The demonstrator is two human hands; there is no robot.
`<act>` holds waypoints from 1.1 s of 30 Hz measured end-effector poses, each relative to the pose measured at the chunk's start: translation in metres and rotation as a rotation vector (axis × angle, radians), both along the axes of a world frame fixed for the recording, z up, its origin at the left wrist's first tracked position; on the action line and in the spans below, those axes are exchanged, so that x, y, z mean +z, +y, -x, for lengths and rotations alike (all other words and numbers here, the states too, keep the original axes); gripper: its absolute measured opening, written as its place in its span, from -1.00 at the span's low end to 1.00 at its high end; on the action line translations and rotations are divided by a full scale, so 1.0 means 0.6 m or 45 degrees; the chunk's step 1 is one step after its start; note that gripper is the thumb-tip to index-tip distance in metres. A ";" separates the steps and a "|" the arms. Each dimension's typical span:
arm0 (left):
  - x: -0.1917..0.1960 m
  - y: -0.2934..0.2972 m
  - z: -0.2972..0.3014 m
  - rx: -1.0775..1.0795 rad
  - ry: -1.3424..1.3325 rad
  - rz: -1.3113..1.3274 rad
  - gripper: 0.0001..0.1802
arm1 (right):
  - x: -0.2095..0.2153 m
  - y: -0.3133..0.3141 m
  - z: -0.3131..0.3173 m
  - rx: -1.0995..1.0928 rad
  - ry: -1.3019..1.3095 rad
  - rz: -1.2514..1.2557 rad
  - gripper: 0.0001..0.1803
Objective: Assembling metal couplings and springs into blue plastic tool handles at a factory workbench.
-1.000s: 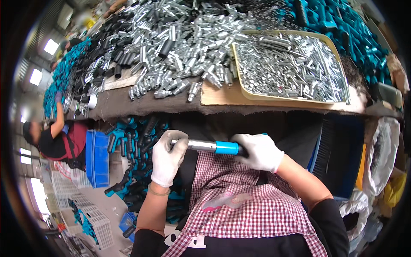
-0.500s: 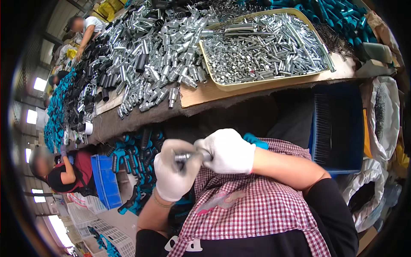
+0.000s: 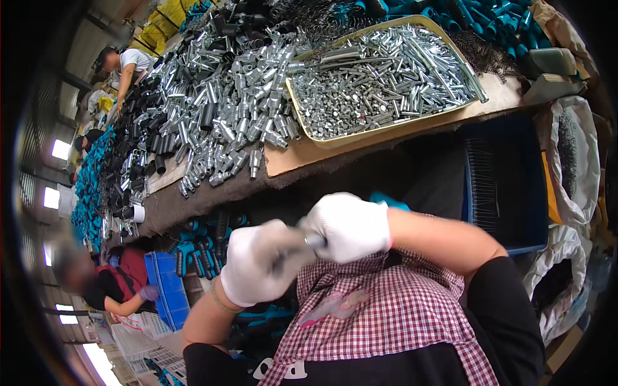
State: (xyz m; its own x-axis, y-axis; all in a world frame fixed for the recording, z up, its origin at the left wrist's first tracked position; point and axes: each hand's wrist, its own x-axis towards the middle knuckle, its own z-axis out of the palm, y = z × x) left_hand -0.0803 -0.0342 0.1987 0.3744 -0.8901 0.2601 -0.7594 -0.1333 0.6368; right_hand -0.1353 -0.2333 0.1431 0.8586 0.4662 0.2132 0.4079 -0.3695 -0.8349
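Both my hands wear white knit gloves and meet in front of my chest. My right hand [image 3: 351, 228] is closed, its fingers pinching a small silver metal part [image 3: 315, 241], of which only a short rounded piece shows. My left hand [image 3: 265, 260] curls against it from the left, smeared by motion. A dark grey patch shows between the left fingers; the blur hides most of what they hold. A red checked apron [image 3: 386, 302] lies below the hands.
Ahead, the bench holds a heap of silver metal fittings [image 3: 257, 96] and a cream tray [image 3: 341, 140] of metal pins. Teal-and-black handles [image 3: 199, 254] lie below left. A dark blue bin [image 3: 515, 241] stands at right. A co-worker [image 3: 116, 283] is beside a blue crate [image 3: 166, 289].
My left hand has turned and closed over the metal part that showed in its palm. The right hand has shifted slightly right. The view has tilted a little.
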 end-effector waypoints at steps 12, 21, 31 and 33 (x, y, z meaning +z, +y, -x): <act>-0.035 0.009 0.038 0.454 0.310 0.162 -0.58 | 0.000 0.026 0.004 -0.461 -0.166 0.386 -0.83; 0.039 -0.024 0.005 -0.569 -0.534 -0.179 -0.74 | 0.007 -0.012 -0.024 0.947 0.578 -0.049 -0.72; -0.048 -0.017 0.047 0.454 0.075 0.342 -0.74 | 0.010 0.012 0.006 -0.357 -0.188 0.337 -0.88; -0.038 -0.008 0.041 0.079 -0.006 0.352 -0.82 | 0.032 -0.010 0.002 0.236 0.147 0.073 -0.83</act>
State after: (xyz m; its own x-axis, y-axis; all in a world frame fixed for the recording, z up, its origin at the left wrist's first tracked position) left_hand -0.1050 -0.0391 0.1761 0.4243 -0.7605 0.4915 -0.7583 -0.0018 0.6519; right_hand -0.1364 -0.2391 0.1622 0.7745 0.6265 0.0869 0.3758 -0.3453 -0.8599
